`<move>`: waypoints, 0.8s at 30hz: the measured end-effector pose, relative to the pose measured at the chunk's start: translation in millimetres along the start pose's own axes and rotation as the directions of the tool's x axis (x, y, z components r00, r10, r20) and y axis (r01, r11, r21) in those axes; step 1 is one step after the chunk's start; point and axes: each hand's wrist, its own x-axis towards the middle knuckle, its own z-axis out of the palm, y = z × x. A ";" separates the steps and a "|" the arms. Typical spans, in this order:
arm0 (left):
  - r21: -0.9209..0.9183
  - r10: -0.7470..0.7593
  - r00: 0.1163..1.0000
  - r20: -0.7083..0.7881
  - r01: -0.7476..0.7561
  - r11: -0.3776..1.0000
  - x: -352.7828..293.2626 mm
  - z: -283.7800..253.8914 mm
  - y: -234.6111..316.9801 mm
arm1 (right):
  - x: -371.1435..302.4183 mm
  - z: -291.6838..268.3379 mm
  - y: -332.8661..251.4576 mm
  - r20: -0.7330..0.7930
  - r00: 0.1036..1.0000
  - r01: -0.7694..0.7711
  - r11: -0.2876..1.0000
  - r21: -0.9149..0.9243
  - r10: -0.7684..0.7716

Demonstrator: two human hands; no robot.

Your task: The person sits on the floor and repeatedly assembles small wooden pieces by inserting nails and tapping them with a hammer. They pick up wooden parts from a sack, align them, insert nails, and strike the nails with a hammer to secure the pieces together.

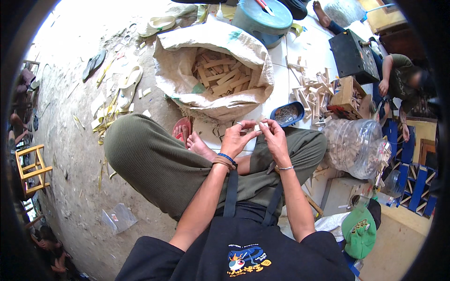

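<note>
In front of my crossed legs, my left hand (236, 140) and my right hand (275, 141) meet with fingertips pinched. Between them is a small pale piece (257, 127), perhaps wood or bamboo; the fingers hide much of it. Just beyond my right hand sits a blue oval tray (273, 115) holding many thin, small metal-looking bits. An open white woven sack (169, 63) stands ahead of my hands, with flat wooden strips (225, 75) heaped inside.
Loose wooden strips (309, 96) lie right of the sack, near a wooden box (344, 96). A clear plastic container (351, 145) full of small pieces stands by my right knee. Behind the sack is a blue-grey bucket (260, 23). Another person (403, 70) sits at the right.
</note>
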 end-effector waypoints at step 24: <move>-0.321 -0.227 0.973 0.045 0.230 0.919 10.0 0.8 -8.3 | 1.2 6.6 -2.6 -0.031 0.999 0.011 1.000 0.024 -0.010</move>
